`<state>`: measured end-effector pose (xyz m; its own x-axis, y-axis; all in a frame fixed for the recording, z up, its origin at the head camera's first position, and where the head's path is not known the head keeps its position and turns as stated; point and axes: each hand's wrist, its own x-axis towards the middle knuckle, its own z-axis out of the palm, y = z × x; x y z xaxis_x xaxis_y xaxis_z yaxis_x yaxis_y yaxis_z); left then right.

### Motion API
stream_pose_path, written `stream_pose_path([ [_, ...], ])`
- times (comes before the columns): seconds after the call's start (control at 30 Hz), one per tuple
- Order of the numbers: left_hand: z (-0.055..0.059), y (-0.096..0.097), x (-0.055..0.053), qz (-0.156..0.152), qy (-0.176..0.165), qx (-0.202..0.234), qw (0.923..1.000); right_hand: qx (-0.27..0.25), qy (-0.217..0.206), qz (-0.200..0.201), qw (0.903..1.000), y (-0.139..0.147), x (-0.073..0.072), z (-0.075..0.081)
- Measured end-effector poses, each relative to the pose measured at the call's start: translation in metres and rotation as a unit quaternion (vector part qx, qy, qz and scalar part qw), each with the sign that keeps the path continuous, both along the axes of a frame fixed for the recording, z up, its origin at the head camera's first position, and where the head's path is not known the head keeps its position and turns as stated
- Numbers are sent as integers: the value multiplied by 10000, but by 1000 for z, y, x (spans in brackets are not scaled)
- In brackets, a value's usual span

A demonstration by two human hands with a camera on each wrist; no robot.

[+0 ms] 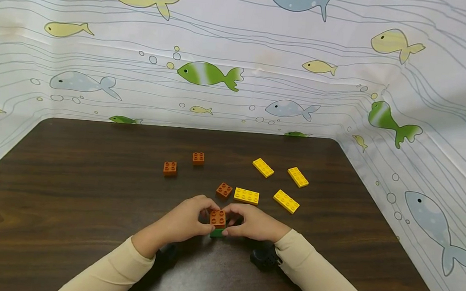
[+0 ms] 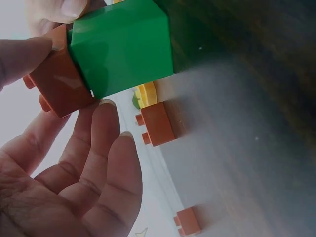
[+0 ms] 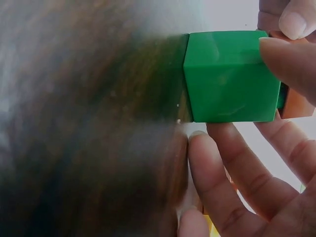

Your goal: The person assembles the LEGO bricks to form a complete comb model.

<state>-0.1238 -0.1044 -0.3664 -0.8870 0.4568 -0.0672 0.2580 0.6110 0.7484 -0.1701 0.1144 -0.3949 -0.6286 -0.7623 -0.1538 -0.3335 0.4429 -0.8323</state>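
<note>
So up close it's a dark wood-grain counter point(image 1: 64, 195) with some shine on it, cream sleeves point(image 1: 111, 269) coming in over the near part. Both hands are gripping: left hand point(image 1: 185, 218) and right hand point(image 1: 257, 223) pinch the same orange brick point(image 1: 217, 219) from either side. It's right between them, on top of a green block point(image 3: 232, 79), with a sliver of gap at the seam. Just past the hands, three loose orange bricks point(image 1: 224, 190) and four flat yellow bricks point(image 1: 247, 196) lie scattered, then a white fish-print sheet point(image 1: 243, 38) walls off the back and sides.
</note>
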Motion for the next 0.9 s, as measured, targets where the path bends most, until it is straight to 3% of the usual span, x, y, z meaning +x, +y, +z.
stream_pose_path([
  [0.2,0,1,-1,56,19,-28,10000,-54,82,-217,9997,1,4,4],
  [0.47,-2,0,-3,72,35,-3,10000,-577,241,-678,9957,5,11,12],
  [0.9,-1,-1,-6,16,-149,29,9999,-159,460,-622,9969,1,13,19],
])
